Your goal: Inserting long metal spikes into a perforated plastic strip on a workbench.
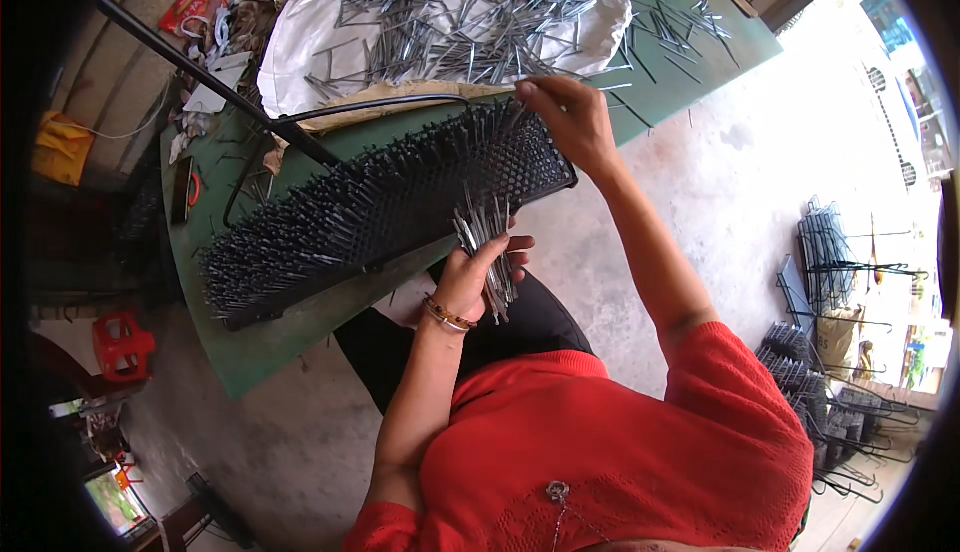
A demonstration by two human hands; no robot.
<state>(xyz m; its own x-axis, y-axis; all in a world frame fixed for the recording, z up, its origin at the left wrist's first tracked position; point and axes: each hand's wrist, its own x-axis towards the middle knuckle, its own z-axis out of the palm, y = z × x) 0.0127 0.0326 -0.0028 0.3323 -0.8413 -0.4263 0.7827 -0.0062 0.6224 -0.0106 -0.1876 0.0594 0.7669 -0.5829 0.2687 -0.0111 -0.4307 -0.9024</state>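
A bundle of thin metal strips [487,220] is gripped in my left hand [472,274], in front of a long black perforated rack [420,197]. Dark strips stand densely in the rack's holes over its left and middle. Toward its right end many holes [535,164] show bare. My right hand [570,117] is at the rack's far right edge, thumb and fingers pinched together. A thin strip appears to run down from that pinch, though its lower end blends into the rack.
Behind the rack, a white sack [300,47] bears a heap of loose metal strips [460,12]. More strips lie scattered on the green table [720,52]. A black metal bar [190,67] rises at left. A red stool [122,345] and wire racks [825,252] stand on the floor.
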